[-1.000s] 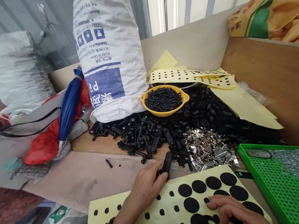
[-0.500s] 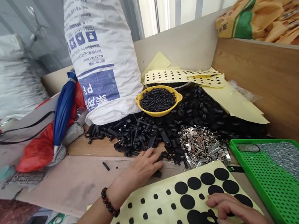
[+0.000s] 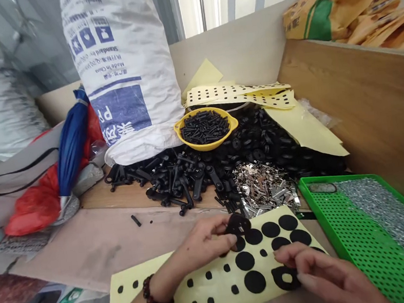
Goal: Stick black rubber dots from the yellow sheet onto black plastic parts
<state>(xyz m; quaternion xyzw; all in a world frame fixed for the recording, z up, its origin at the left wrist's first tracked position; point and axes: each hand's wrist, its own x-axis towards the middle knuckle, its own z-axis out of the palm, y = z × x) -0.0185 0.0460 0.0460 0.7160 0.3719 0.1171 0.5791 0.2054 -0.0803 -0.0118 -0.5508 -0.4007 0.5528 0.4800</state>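
My left hand (image 3: 209,239), with a beaded bracelet on its wrist, grips a round black part (image 3: 238,224) above the upper edge of a yellow sticker sheet (image 3: 183,299). Large black discs and small black dots cover the sheet. Over its right end is my right hand (image 3: 312,266), its thumb and forefinger close together; whatever may be between them is too small to make out. Just left of those fingertips a black ring-shaped piece (image 3: 279,279) lies on the sheet.
Behind the hands lie black plastic parts (image 3: 186,178), a yellow bowl of black pieces (image 3: 206,146) and a heap of metal clips (image 3: 261,188). At right sits a green tray (image 3: 363,235) of small metal pieces. A white sack (image 3: 126,72) stands behind.
My left hand has come back from the black parts toward the sheet, now holding a round black part. The camera view has shifted slightly.
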